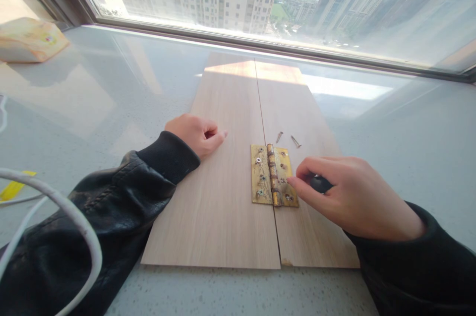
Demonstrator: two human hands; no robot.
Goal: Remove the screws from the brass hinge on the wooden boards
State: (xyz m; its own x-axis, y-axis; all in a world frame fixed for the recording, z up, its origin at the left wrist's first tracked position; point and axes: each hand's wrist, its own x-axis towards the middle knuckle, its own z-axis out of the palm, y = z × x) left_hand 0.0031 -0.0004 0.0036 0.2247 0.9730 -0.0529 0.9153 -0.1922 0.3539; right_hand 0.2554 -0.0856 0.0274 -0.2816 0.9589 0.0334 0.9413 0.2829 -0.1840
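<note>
Two pale wooden boards (226,167) lie side by side on the grey sill, joined across their seam by a brass hinge (273,175). My left hand (197,133) rests on the left board with fingers curled into a loose fist. At the hinge's right leaf, my right hand (349,197) is closed round a dark tool handle (320,184), and its tip is hidden by my fingers. Two loose screws (287,138) lie on the right board just beyond the hinge. Several screws sit in the hinge holes.
The grey stone sill (92,97) runs up to a window frame (260,43) at the back. A yellow-and-white packet (29,39) lies at the far left. A white cable (70,217) loops over my left sleeve, with a yellow tag (13,188) beside it.
</note>
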